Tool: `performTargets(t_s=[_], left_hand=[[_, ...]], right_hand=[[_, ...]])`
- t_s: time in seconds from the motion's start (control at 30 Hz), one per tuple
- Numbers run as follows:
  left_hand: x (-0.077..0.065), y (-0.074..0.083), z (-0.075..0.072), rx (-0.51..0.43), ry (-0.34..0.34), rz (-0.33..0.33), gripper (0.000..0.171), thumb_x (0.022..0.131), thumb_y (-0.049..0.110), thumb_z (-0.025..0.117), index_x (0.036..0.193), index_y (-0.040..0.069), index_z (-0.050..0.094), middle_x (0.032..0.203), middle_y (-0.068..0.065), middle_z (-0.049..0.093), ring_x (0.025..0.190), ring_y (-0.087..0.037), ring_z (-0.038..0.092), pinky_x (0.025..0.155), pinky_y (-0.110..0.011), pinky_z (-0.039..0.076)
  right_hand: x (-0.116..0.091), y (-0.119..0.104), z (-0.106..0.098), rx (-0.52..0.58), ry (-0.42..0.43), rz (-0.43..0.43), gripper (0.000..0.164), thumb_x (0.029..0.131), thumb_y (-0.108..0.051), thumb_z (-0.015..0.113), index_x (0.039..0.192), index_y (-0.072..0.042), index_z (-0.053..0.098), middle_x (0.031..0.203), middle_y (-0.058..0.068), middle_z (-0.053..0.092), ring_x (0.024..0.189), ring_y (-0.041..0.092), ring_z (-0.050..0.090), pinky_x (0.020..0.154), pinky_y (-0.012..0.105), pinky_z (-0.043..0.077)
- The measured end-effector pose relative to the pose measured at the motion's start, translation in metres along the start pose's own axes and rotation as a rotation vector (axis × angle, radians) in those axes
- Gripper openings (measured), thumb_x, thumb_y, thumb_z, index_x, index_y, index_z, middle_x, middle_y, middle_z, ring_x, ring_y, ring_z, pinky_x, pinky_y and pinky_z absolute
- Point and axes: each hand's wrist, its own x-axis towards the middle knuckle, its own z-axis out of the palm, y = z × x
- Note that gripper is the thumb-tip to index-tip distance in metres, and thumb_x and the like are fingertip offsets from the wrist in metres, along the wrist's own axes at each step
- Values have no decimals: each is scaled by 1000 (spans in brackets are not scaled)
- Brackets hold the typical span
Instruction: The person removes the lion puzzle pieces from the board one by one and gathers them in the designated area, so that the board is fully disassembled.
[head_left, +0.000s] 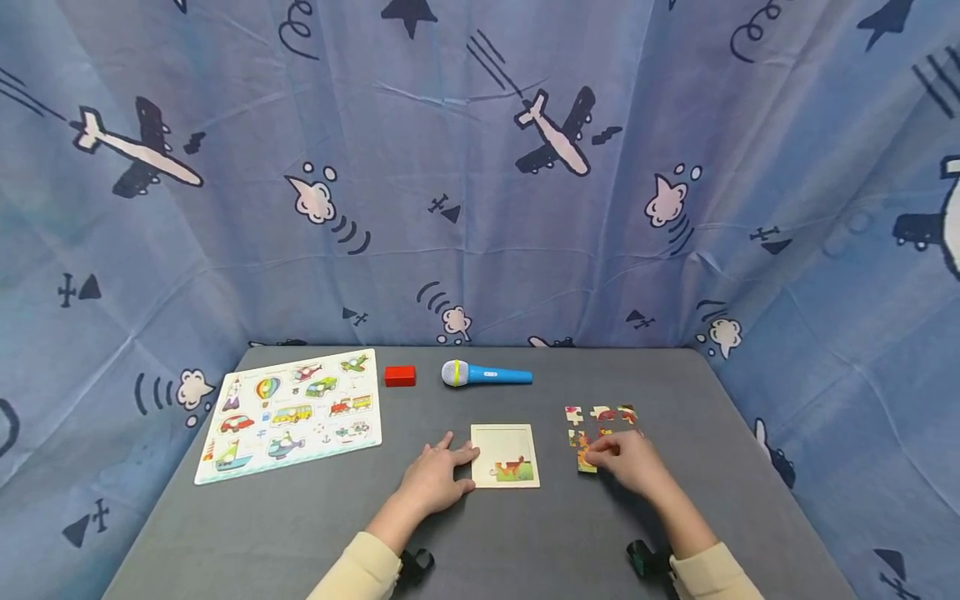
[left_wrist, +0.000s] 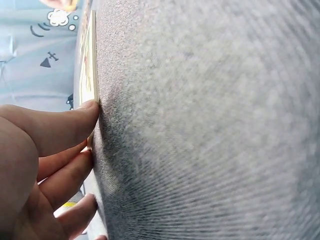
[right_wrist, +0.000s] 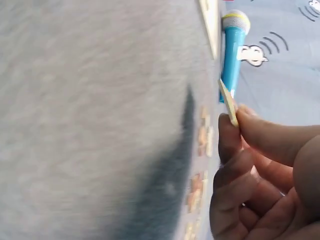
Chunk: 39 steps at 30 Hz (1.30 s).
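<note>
My left hand [head_left: 438, 477] rests on the table, fingers spread, thumb and fingertips touching the left edge of a square wooden puzzle board [head_left: 495, 442]. Joined pieces with an animal on green grass [head_left: 515, 470] fill the board's lower right. In the right wrist view a thin puzzle piece [right_wrist: 228, 102] is pinched between the thumb and forefinger of my right hand [head_left: 633, 461], raised off the table. From the head, that piece shows yellow and orange. Beyond the hand lie several loose puzzle pieces [head_left: 602, 413] in rough rows, some partly hidden by it.
A large white picture board [head_left: 315, 417] with vehicles lies at the left. Behind the puzzle board are a red block [head_left: 400, 377] and a blue toy microphone [head_left: 498, 376]. A blue patterned curtain [head_left: 465, 167] hangs around the grey table [head_left: 525, 550].
</note>
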Motion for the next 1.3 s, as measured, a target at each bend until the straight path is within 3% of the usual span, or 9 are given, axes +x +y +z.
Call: performTargets(t_s=[0.27, 0.53, 0.77, 1.0, 1.17, 1.3], left_hand=[[0, 0, 2, 3, 12, 10, 52, 88, 26, 78, 139, 23, 64, 146, 2, 58, 149, -32, 36, 118, -59, 31], [-1, 0, 2, 11, 19, 12, 53, 87, 27, 78, 138, 23, 65, 145, 2, 59, 149, -31, 36, 119, -58, 31], [-3, -1, 1, 5, 10, 1, 53, 88, 26, 78, 139, 23, 64, 146, 3, 58, 150, -32, 35, 118, -59, 32], [-3, -1, 1, 5, 12, 0, 53, 87, 26, 79, 138, 24, 65, 146, 3, 58, 150, -32, 35, 117, -60, 33], [-3, -2, 1, 4, 15, -1, 53, 87, 26, 79, 139, 24, 64, 146, 3, 58, 150, -32, 35, 118, -59, 32], [-2, -1, 1, 2, 15, 4, 53, 87, 26, 79, 138, 24, 65, 145, 3, 58, 149, -32, 35, 118, -59, 32]], right_hand=[[2, 6, 8, -5, 12, 89, 13, 83, -22, 83, 80, -12, 75, 69, -3, 68, 64, 13, 56, 60, 31, 45], [6, 6, 12, -38, 43, 85, 20, 82, -27, 84, 80, -12, 71, 64, -2, 60, 59, 14, 55, 56, 30, 44], [10, -3, 6, 5, 56, 30, 19, 86, -27, 81, 89, -10, 73, 69, -1, 66, 59, 12, 59, 56, 29, 47], [11, -27, 2, -14, 88, -59, 19, 86, -27, 81, 90, -10, 75, 76, -3, 67, 67, 9, 57, 61, 26, 48], [13, -43, 8, 41, 65, -111, 13, 86, -18, 81, 91, -8, 75, 75, -3, 68, 67, 9, 58, 61, 25, 49], [13, -51, 16, 84, 57, -92, 12, 86, -15, 81, 92, -8, 75, 74, -3, 68, 64, 10, 59, 59, 25, 50]])
